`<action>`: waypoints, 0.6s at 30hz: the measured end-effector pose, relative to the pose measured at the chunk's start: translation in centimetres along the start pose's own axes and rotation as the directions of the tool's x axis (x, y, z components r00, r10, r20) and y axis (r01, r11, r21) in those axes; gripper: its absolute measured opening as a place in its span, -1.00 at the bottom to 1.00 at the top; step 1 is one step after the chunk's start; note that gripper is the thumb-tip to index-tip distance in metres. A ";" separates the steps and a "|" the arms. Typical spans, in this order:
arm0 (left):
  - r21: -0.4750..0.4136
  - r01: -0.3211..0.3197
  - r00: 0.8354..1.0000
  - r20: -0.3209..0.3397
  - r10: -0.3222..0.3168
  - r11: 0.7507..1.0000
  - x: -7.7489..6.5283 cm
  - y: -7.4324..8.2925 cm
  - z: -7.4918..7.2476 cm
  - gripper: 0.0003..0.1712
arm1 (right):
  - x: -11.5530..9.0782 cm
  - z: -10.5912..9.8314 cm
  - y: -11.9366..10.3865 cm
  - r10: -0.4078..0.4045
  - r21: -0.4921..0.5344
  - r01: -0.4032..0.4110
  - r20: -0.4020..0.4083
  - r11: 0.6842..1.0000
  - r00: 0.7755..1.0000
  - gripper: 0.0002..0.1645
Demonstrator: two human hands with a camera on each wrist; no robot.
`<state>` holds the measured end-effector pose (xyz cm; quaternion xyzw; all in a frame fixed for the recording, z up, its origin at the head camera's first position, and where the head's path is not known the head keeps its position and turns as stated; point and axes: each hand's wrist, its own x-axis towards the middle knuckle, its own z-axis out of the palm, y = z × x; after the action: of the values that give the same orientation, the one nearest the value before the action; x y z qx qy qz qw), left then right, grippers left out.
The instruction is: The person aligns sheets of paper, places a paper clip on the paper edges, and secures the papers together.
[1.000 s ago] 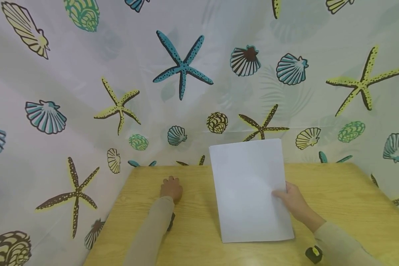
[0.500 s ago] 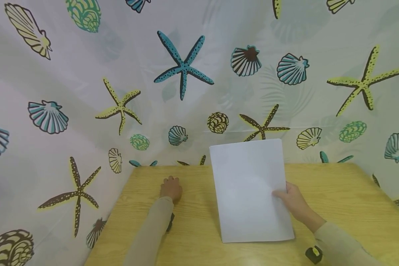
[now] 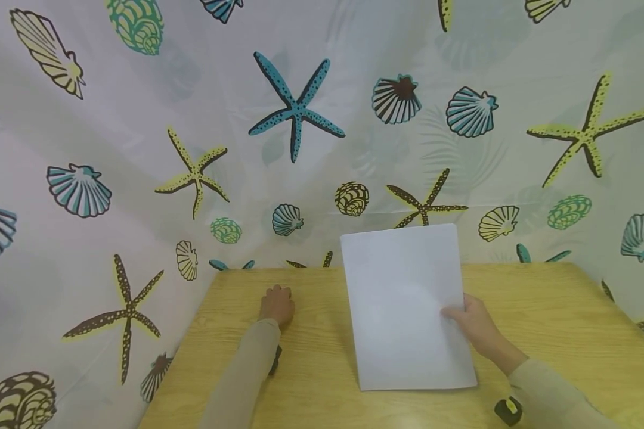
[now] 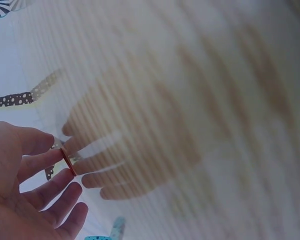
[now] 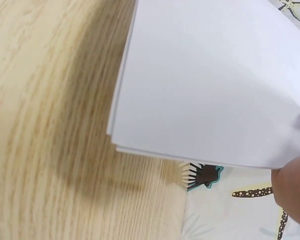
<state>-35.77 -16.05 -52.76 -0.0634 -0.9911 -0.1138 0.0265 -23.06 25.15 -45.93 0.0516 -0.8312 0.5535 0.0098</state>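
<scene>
The right hand [image 3: 477, 326] gripped the paper [image 3: 402, 310] by its right edge, wise for likely light, bendy stock, while the left hand [image 3: 277, 306] pinched a reddish sliver [image 4: 68, 162].

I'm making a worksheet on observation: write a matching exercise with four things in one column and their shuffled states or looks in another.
1. paper sheets
2. left hand
3. cloth backdrop
4. right hand

A. shell-and-starfish patterned
B. gripping a side edge
C. plain white
D. fingertips at a thin reddish thing

Pairs: 1-C, 2-D, 3-A, 4-B
</scene>
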 end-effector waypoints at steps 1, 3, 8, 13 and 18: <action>0.002 0.000 1.000 -0.006 0.000 1.000 0.0 0.0 0.0 -0.71 | 0.0 0.0 0.0 -0.002 0.000 0.002 0.000 1.000 1.000 -0.42; -0.001 0.000 1.000 -0.014 0.000 1.000 0.0 0.0 0.0 -0.71 | -0.1 0.0 0.0 -0.007 0.002 0.007 0.001 1.000 1.000 -0.42; -0.026 0.004 1.000 -0.022 -0.005 1.000 -0.1 0.1 -0.1 -0.72 | 0.0 0.0 0.1 -0.002 0.011 0.002 0.002 1.000 1.000 -0.42; -0.022 0.006 1.000 -0.013 -0.006 1.000 -0.1 0.1 0.0 -0.74 | 0.0 0.0 0.1 0.002 0.019 -0.002 0.002 1.000 1.000 -0.41; -0.016 0.006 1.000 -0.003 -0.006 1.000 0.0 0.1 0.3 -0.79 | 0.0 0.0 0.1 -0.007 0.020 0.007 0.000 1.000 1.000 -0.42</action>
<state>-35.76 -15.93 -53.02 -0.0604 -0.9904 -0.1217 0.0270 -23.05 25.25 -46.04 0.0546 -0.8254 0.5619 0.0109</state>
